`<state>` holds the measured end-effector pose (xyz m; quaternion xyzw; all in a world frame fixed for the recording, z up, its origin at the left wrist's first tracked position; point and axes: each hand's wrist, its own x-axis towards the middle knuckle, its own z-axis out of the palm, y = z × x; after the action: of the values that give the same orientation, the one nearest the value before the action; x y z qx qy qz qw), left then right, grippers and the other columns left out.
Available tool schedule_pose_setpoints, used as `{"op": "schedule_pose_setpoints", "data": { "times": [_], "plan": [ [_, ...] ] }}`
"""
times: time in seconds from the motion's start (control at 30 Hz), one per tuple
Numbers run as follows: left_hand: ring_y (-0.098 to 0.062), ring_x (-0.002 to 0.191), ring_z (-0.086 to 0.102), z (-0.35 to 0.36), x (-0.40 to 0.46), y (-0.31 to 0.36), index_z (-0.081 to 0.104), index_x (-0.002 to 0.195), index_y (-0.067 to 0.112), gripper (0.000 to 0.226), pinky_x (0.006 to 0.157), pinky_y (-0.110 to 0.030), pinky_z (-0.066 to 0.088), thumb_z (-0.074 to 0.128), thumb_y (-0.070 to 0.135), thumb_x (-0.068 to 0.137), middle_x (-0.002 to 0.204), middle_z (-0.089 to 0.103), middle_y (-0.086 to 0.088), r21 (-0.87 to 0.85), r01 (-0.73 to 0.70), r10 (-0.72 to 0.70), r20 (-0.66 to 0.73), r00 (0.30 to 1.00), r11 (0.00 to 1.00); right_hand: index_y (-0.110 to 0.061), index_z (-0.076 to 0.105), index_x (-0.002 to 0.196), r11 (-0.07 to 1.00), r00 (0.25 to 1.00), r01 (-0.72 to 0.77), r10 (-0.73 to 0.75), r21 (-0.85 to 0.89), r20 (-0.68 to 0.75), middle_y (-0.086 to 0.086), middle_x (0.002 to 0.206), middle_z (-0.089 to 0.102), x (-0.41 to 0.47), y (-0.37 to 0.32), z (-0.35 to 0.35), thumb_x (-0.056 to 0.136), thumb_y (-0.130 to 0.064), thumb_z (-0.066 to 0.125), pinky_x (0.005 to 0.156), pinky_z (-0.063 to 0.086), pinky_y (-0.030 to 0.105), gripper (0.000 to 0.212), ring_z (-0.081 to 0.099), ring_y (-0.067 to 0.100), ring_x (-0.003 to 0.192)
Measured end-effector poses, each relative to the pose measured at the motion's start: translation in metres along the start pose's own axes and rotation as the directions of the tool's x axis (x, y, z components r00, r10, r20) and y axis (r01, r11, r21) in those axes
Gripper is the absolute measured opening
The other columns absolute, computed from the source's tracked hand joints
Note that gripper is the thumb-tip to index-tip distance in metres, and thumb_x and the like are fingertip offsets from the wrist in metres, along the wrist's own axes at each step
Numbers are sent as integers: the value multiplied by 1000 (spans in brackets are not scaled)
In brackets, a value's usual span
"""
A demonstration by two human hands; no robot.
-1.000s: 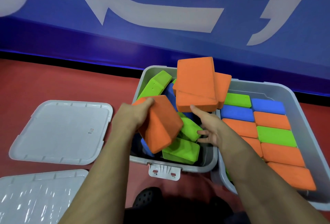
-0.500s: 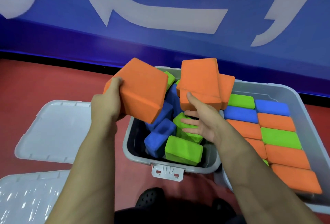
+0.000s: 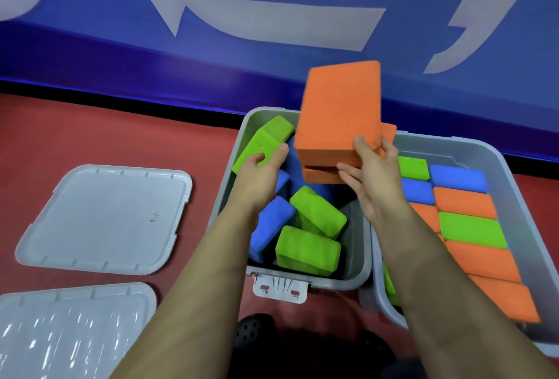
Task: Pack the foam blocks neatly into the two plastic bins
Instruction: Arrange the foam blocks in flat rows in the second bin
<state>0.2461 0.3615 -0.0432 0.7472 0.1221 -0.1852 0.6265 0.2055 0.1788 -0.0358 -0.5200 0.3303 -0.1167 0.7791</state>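
Note:
Two grey plastic bins stand side by side on the red floor. The left bin [image 3: 230, 197] holds loose green and blue foam blocks lying at all angles. The right bin [image 3: 490, 148] holds tidy rows of orange, green and blue blocks. An orange block [image 3: 338, 109] lies tilted on top of two more orange blocks, over the gap between the bins. My right hand [image 3: 372, 179] grips the near end of this stack, thumb on the top block. My left hand [image 3: 260, 167] reaches into the left bin, its fingers closed around the end of a leaning green block [image 3: 263, 142].
Two grey bin lids lie flat on the floor to the left, one [image 3: 106, 218] beside the left bin and one [image 3: 69, 330] nearer to me. A blue wall with white lettering rises just behind the bins. A dark shoe [image 3: 254, 330] shows below the left bin.
My left hand lifted an orange block out of the left bin, set it on the orange stack, then dropped to the green block. My right hand shifted up to grip the stack.

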Motion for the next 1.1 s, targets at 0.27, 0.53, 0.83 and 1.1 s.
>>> {"op": "schedule_pose_setpoints", "data": {
  "times": [0.27,0.53,0.83,1.1],
  "plan": [
    [-30,122,58,-8,11,-25,48,143,10,78,103,-50,49,69,57,84,134,58,-11,145,24,-13,-75,997,989,-29,33,153,993,985,-43,23,-112,-174,2,143,44,20,5,-15,74,-63,77,75,61,30,97,74,23,92],
    [-29,123,58,-20,27,-90,51,138,7,60,100,-34,43,67,41,92,136,60,-11,552,65,6,-125,992,832,-21,65,80,484,967,208,32,-850,254,-7,76,64,-11,67,-27,82,-51,78,68,46,29,33,61,13,74],
    [-31,131,48,-21,55,-138,37,148,11,93,106,-44,43,82,49,77,145,44,-12,799,-97,-29,142,989,593,-32,38,153,149,878,342,301,-928,372,2,152,41,17,151,-55,81,-55,77,118,28,38,85,32,29,142],
    [-32,122,45,-1,55,-162,38,143,15,86,100,-46,45,82,49,77,136,39,-12,872,-162,14,176,984,461,-38,25,155,-27,870,435,269,-900,413,-12,157,34,12,182,-39,77,-58,78,115,22,38,96,25,19,143]
  ]
}}
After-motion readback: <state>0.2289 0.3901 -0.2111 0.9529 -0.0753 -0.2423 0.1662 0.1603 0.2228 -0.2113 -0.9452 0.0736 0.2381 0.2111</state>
